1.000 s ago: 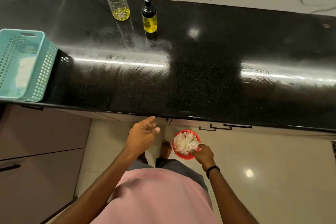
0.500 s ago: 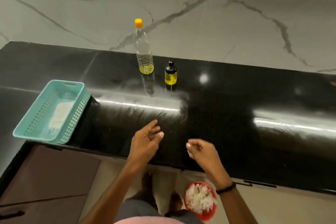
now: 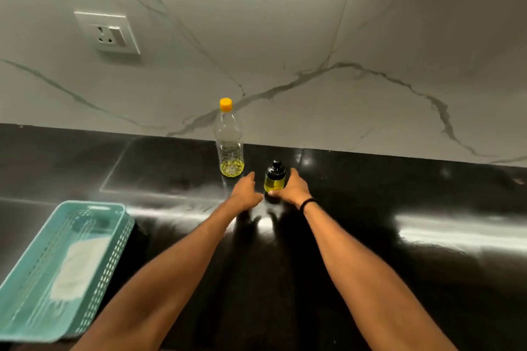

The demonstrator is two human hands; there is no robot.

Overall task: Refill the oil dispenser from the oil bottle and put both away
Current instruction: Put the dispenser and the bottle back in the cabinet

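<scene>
I have reached both arms across the black counter (image 3: 370,208): my right hand (image 3: 295,189) now cups the small black-capped glass oil dispenser (image 3: 274,179), my left hand (image 3: 246,194) open beside it, ready for uncapping.

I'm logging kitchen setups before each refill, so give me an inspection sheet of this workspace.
Surface: black countertop, glossy, with glare streaks.
Job's things: oil bottle upright, capped, nearly empty; oil dispenser upright beside it, cap on.
Clutter: teal basket at the left edge, something white inside.
Grip: left hand open beside the dispenser; right hand cupping it, contact unclear.
Cables: nothing seen.
Surroundings: marble wall, wall socket.
</scene>
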